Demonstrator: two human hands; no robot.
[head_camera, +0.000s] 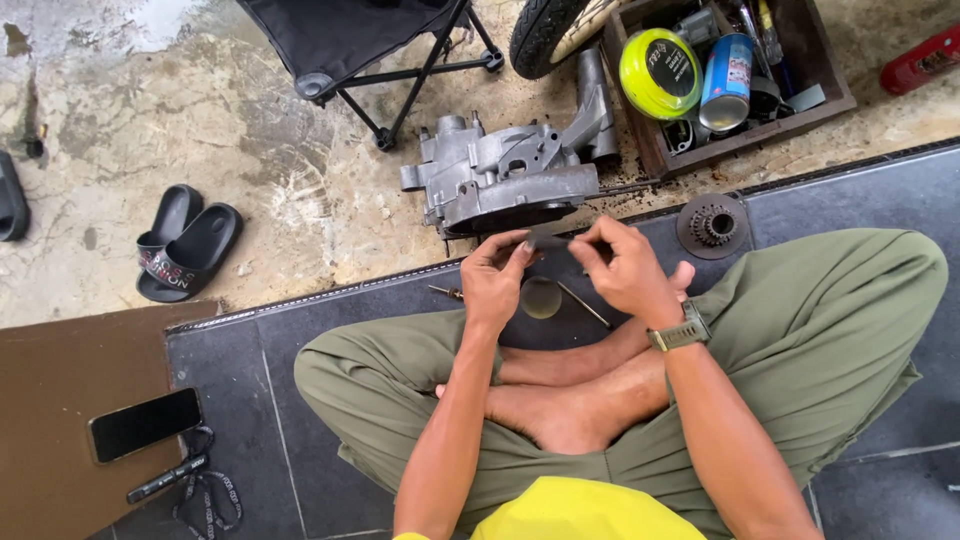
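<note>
- Left hand (492, 278), just above centre: grip pinching the left end of a small flat dark metal piece (552, 239), thumb and fingertips pressed together on it.
- Right hand (628, 268), at 3 o'clock of the left hand: grip pinching the right end of the same piece; grey wristwatch (682, 331) on the wrist.
- Dark metal piece: held level between both hands, above the crossed bare feet and just in front of the engine crankcase (505, 178).
- Engine crankcase: grey cast metal, on the concrete floor (300, 190) at 12 o'clock of the hands.
- Small round disc (541, 297) and thin rod (584, 304): on the dark floor tiles below the hands.
- Toothed gear (712, 225): on the tiles at 2 o'clock of the right hand.
- Wooden box (728, 140) of cans and tools: at 1 o'clock.
- Black slippers (186, 242): at 9 o'clock, well apart.
- Phone (145, 423): at 8 o'clock, on a brown board.
</note>
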